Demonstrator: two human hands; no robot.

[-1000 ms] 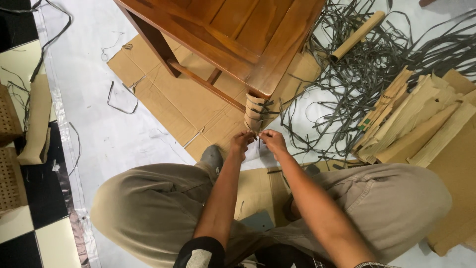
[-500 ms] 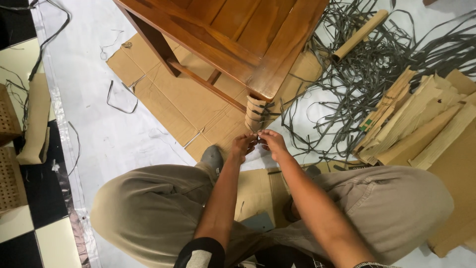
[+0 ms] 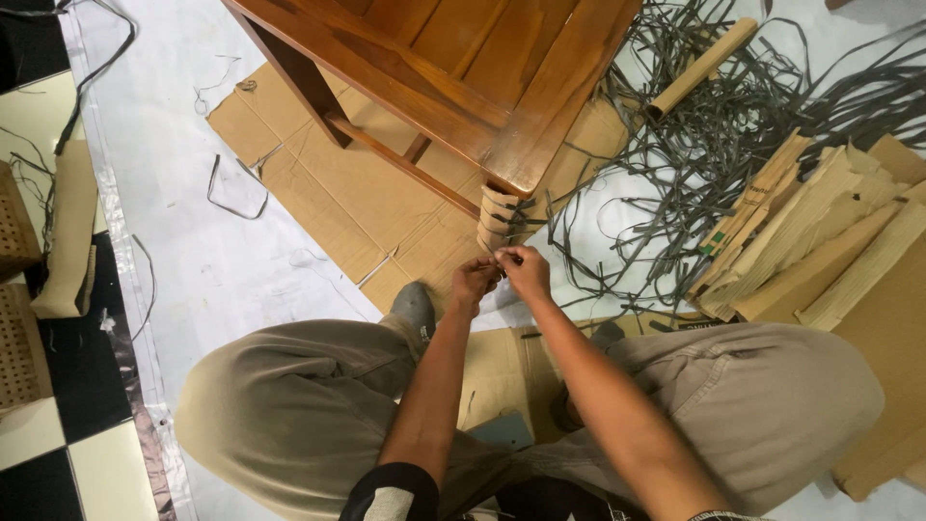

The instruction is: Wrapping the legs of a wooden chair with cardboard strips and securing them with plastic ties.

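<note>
The left hand [image 3: 475,281] and the right hand [image 3: 526,271] meet just below the wrapped leg of the brown wooden chair [image 3: 497,220], fingers pinched nearly shut; what they pinch is too small to tell, though it sits at the lower edge of the tan cardboard wrapping [image 3: 494,227] banded around that leg. The leg rises to a corner of the glossy wooden seat frame [image 3: 453,87], which fills the top of the view. Under the chair lies a flattened brown cardboard sheet [image 3: 357,193] on a white floor covering [image 3: 193,289]. To the right a tangle of grey plastic strapping [image 3: 714,135] spreads near a stack of folded cardboard strips [image 3: 820,241]. The person's khaki-trousered knees [image 3: 289,405] flank both forearms
</note>
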